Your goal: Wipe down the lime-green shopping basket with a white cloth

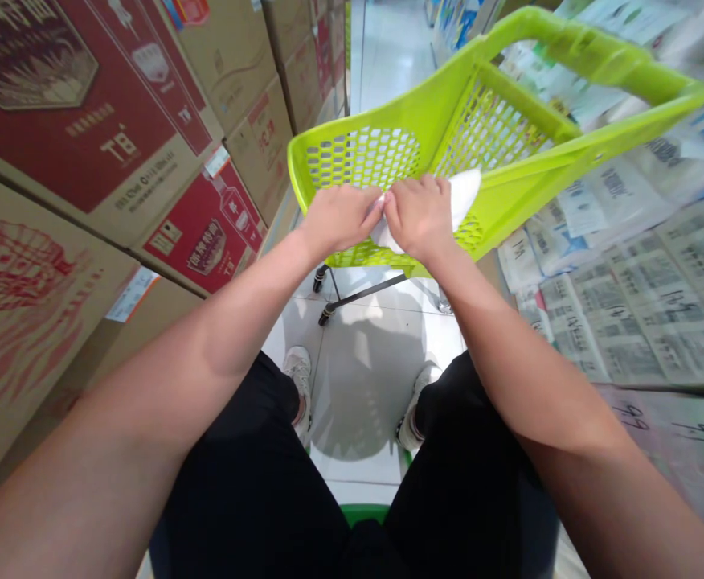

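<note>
A lime-green plastic shopping cart (593,165) stands tilted across my view, its perforated basket in front of my knees. Both my hands are together at the near side of this basket. My right hand (421,213) is closed around a crumpled white cloth (465,197), which sticks out on both sides of the fingers. Beside it, my left hand (341,215) has its fingers curled, and its thumb presses at the cloth's left end, close to the right thumb. The undersides of both hands are hidden, and whether they rest on the cart's rim I cannot tell.
Cardboard cartons (207,229) are stacked along the left. Plastic-wrapped packs (641,297) with handwritten prices line the right. The cart's black wheels (326,314) rest on the tiled floor (358,378) ahead of my white shoes (300,370). A green edge (364,513) shows between my thighs.
</note>
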The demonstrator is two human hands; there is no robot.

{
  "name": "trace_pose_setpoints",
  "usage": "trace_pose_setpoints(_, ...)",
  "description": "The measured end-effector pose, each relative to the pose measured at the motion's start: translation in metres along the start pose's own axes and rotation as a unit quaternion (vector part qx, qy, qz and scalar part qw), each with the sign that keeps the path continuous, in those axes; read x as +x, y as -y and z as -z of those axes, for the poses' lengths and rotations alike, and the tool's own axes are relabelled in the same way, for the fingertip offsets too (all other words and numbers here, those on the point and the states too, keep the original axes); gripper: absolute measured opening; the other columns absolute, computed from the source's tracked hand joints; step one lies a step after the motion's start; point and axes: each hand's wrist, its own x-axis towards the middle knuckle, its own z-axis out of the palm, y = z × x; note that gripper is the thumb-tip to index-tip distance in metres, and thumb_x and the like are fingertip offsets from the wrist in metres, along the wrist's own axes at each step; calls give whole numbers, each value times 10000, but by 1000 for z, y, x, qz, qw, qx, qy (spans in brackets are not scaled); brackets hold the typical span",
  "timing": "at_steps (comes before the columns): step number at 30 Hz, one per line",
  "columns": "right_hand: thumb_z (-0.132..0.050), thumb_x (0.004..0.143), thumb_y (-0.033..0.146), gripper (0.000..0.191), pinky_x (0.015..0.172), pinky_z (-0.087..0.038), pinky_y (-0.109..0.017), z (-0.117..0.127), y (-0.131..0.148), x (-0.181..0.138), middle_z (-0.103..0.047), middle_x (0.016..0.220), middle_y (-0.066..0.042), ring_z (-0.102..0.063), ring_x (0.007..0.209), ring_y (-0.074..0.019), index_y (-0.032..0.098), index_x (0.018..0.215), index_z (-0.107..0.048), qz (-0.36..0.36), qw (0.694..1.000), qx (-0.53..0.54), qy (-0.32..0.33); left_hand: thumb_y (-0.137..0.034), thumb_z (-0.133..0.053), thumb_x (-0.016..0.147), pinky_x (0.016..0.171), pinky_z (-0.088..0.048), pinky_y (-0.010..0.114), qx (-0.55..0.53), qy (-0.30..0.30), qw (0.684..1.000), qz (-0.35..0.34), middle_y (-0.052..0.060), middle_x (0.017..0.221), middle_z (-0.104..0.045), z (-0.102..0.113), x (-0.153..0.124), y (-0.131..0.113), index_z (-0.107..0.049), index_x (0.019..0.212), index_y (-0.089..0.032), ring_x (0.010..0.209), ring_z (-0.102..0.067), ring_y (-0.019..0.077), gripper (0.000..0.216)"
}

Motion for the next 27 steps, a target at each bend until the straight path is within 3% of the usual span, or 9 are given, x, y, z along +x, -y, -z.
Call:
trace_pose_setpoints(3, -244, 1190, 424, 570, 1134, -343, -479, 1, -9, 3, -748, 1304, -162, -575, 1291, -318, 148, 1250, -738, 22, 1000, 8, 9, -557, -375, 1088, 1092, -467, 488, -20, 8, 1000, 12, 144, 1254, -782, 2, 2, -1, -773, 1258, -253, 1329, -657, 395, 529)
trace_pose_setpoints(9, -254, 1172, 365, 602, 1132, -346, -526, 11, -62, 11, -732, 1304, -253, -562, 1294, -361, 68, 1212, -777, -78, 996, -40, -19, -615, -377, 1096, 1094, -487, 510, -19, -3, 999, 38, 142, 1303, -771, 2, 0, -7, -742, 1334, -260, 1332, -652, 400, 561)
trace_pose_setpoints(13, -278, 1160, 352, 520, 1187, -333, -485, 6, -39, -1, -737, 1323, -159, -565, 1317, -335, 163, 1268, -750, 0, 1000, -26, -15, -605, -324, 1139, 1113, -484, 419, -67, -48, 996, 25, 125, 1400, -738, 1, 1, -10, -664, 1441, -255, 1355, -648, 315, 575)
trace_pose_setpoints(16, -256, 1174, 433, 548, 1160, -368, -444, 7, -27, -3, -730, 1335, -160, -579, 1300, -304, 174, 1310, -719, 75, 997, 10, 24, -573, -315, 1147, 1100, -495, 397, -97, -31, 995, 13, 118, 1374, -752, 2, 5, -4, -682, 1407, -250, 1325, -667, 294, 554)
trace_pose_setpoints(20, -238, 1160, 360, 598, 1098, -411, -464, 12, -41, 6, -755, 1244, -225, -630, 1233, -325, 98, 1168, -775, 3, 999, -21, 31, -576, -288, 1140, 994, -548, 384, -101, 62, 993, -17, 83, 1191, -811, 4, 7, -1, -778, 1153, -258, 1178, -720, 286, 584)
trace_pose_setpoints(22, -267, 1155, 356, 586, 1082, -413, -488, 11, -41, 6, -764, 1222, -237, -641, 1212, -340, 88, 1139, -787, -30, 999, -31, 22, -539, -315, 1133, 961, -558, 386, -96, 73, 992, -33, 84, 1142, -819, 4, 6, -5, -792, 1078, -249, 1136, -734, 288, 561)
trace_pose_setpoints(27, -254, 1186, 373, 559, 1122, -381, -470, 4, -5, -4, -785, 1226, -155, -648, 1207, -296, 139, 1170, -762, 13, 999, 23, 21, -423, -392, 1092, 996, -552, 420, -93, 65, 991, -74, 101, 1110, -821, 6, 3, -11, -816, 1077, -219, 1131, -751, 321, 471)
